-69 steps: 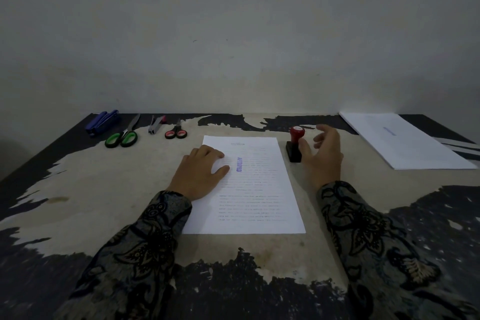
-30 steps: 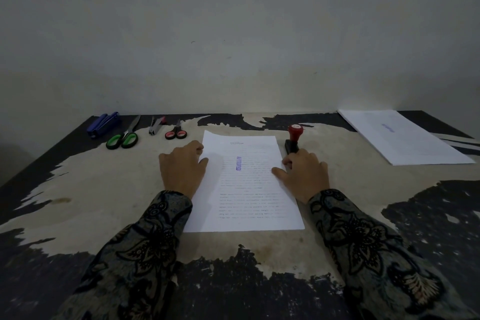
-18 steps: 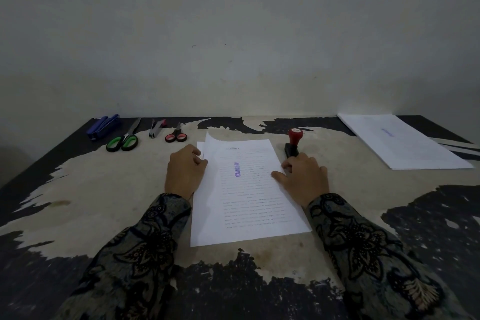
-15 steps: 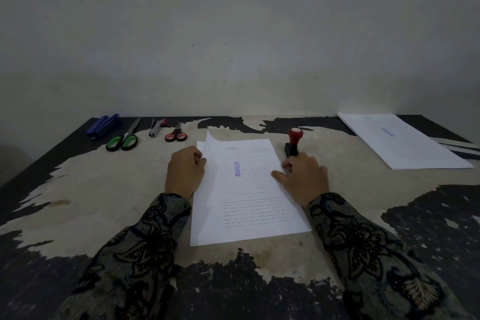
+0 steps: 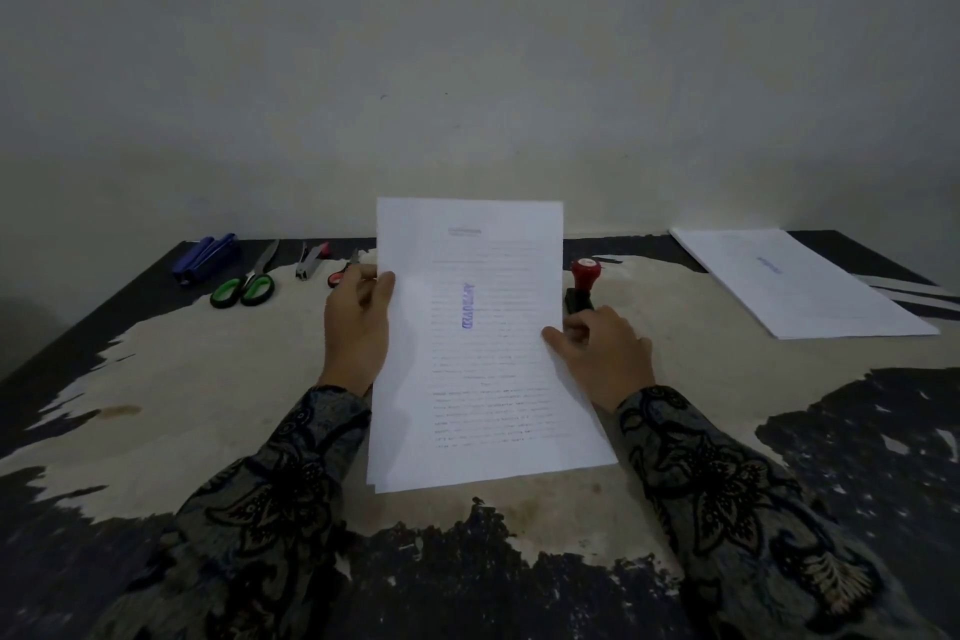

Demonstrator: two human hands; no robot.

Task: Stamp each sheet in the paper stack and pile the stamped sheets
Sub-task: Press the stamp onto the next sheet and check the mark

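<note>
Fingers of the left hand [image 5: 357, 327] curl round the left edge of the stamped sheet [image 5: 483, 348], thumb on its face; the right hand [image 5: 602, 353] pinches the right edge, thumb tip on the paper. The sheet's far end is lifted and tilted toward the camera, while its near end lies close to the table [image 5: 182, 405], seemingly over a remaining sheet.

Risks, as judged: a second sheet may cling and ride along unstamped, since a doubled edge shows at the lower left corner. The right wrist sits just beside the stamp [image 5: 582, 283] and could tip it. Fresh ink may smear if the face drags on the stamped pile [image 5: 795, 286], far right.

Appearance: white, thin, faint printed lines, blue-violet imprint reading vertically mid-page, slightly bowed.
</note>
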